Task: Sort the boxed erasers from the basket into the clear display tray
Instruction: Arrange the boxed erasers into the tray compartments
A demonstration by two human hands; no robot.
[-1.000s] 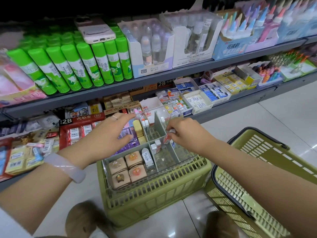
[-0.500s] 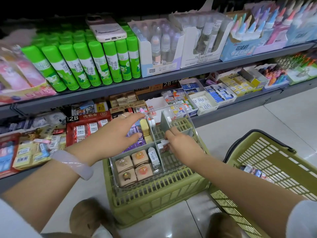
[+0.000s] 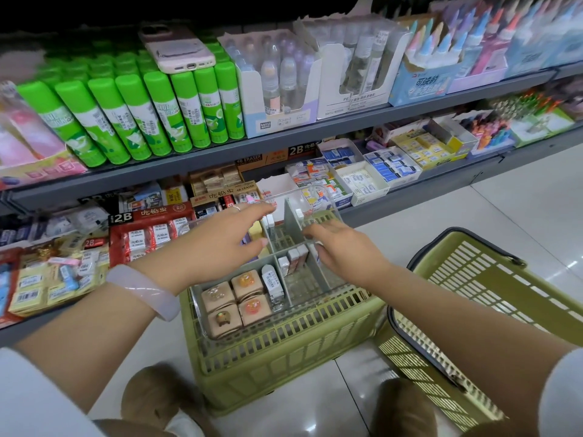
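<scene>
A clear display tray (image 3: 198, 305) with grey dividers sits on an upturned green basket (image 3: 268, 361). Its front left compartment holds several beige boxed erasers (image 3: 236, 299), with a white boxed eraser (image 3: 273, 280) beside them. A few small boxed erasers (image 3: 293, 260) stand in the middle compartment. My left hand (image 3: 217, 244) hovers flat over the tray's back left part, fingers straight. My right hand (image 3: 344, 250) reaches over the right compartment. Its fingertips are at the standing erasers and the divider, and I see nothing gripped.
A second green basket (image 3: 492, 288) with a black rim stands at the right, under my right forearm. Shelves behind carry eraser boxes (image 3: 391, 167), green glue sticks (image 3: 157, 115) and a pink phone (image 3: 176, 52). My shoes (image 3: 151, 402) are on the tiled floor.
My right hand no longer pinches the red and white eraser it held a second ago; small erasers now stand in the middle compartment. My left hand has stayed over the tray.
</scene>
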